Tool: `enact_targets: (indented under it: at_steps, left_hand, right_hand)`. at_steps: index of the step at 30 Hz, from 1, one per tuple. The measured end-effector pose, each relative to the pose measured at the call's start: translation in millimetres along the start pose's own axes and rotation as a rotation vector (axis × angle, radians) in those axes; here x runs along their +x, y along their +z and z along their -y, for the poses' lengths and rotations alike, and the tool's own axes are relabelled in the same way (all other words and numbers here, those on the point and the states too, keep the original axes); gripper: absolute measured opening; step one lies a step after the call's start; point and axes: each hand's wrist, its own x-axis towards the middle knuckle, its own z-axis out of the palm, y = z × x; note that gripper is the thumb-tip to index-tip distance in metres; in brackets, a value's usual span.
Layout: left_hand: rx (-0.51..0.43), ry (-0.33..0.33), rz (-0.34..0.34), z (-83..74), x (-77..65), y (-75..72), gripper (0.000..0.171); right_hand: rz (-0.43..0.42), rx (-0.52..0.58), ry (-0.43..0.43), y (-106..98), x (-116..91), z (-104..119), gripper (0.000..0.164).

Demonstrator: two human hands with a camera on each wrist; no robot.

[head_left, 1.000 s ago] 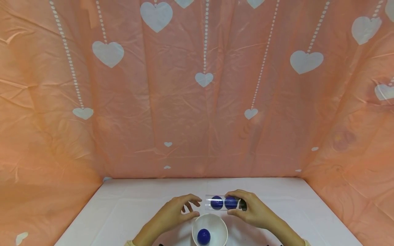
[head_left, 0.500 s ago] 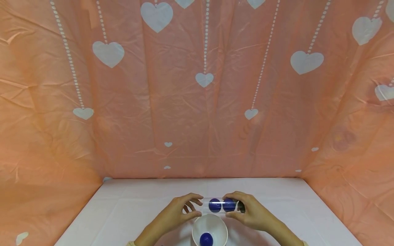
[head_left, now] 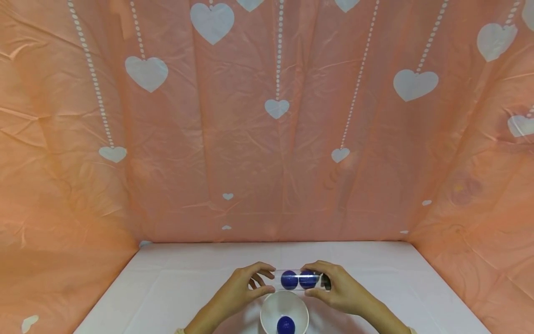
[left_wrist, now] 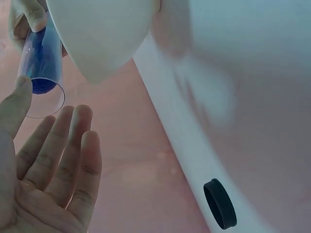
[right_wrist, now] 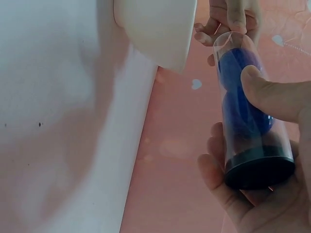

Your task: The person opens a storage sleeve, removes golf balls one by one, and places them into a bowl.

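A clear plastic tube lies level above the white bowl, with two dark blue balls inside. My right hand grips its capped end, thumb and fingers on opposite sides. In the right wrist view, a black end cap closes that end. At the uncapped left end, my left hand lightly pinches the rim between thumb and fingertip. The left wrist view shows the left hand's other fingers stretched past the rim. Another blue ball rests in the bowl.
A loose black cap shows on the white tabletop in the left wrist view. Orange-pink sheeting printed with white hearts rises behind the table and along both sides.
The tube has shifted slightly left and toward me, and its end now meets my left fingers, which were apart from it. The ball in the bowl has rolled to the right.
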Motion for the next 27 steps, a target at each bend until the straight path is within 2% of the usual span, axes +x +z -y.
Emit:
enact_targets:
  at_steps: [27]
  left_hand:
    - [-0.002,-0.039,-0.014,-3.4,-0.5,1.0,0.033]
  right_hand:
    - [0.0,0.017,-0.059,-1.6,0.2,0.5,0.04]
